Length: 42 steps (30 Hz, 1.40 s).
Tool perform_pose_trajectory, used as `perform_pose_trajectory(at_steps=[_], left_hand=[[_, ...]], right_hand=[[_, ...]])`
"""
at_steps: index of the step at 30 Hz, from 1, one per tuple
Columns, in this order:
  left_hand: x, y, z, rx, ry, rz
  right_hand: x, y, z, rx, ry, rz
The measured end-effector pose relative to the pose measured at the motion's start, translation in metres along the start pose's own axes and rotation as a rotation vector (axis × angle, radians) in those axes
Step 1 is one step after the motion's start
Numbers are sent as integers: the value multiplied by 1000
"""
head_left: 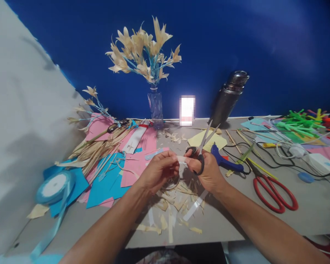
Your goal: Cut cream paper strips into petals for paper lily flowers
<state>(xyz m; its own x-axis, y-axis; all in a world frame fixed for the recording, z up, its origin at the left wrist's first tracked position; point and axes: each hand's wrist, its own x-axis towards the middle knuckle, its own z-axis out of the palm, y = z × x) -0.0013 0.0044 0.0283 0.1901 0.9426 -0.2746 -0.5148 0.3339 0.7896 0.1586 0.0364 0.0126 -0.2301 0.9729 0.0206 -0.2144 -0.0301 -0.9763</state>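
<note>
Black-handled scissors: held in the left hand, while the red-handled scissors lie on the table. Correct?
Wrong hand: in the head view, the black-handled scissors are held in the right hand, not the left hand. The red-handled scissors do lie on the table.

Bench (233, 218), grey top, bearing along its rear one clear bottle (155, 110) of pale flowers and one dark flask (227, 104). Left portion: overlapping blue sheets (99, 194) and pink sheets (130, 175); middle: one yellow sheet (194, 140), with loose pale scraps (162, 204) nearer the front edge. Right portion: one blue glue gun (224, 162), one pair of red-handled scissors (278, 197), one small blue oval piece (305, 178).
</note>
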Motion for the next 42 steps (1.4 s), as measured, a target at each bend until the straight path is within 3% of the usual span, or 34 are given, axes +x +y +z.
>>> perform_pose_trajectory(at_steps=[2,7,11,20,42], left_hand=[[0,4,0,-15,50,28],[-1,20,-6,-52,86,136],[-2,25,-11,-54,62,167],[-3,28,-10,-79,44,198],[-3,31,-16,2,26,215]], right_hand=[[-1,-1,-2,-49,-82,27],[-4,-3,-7,-240,-504,104],[-7,-2,-8,-257,-640,181],[-8,-3,-11,-275,-716,160],[-5,6,-15,-380,-718,136]])
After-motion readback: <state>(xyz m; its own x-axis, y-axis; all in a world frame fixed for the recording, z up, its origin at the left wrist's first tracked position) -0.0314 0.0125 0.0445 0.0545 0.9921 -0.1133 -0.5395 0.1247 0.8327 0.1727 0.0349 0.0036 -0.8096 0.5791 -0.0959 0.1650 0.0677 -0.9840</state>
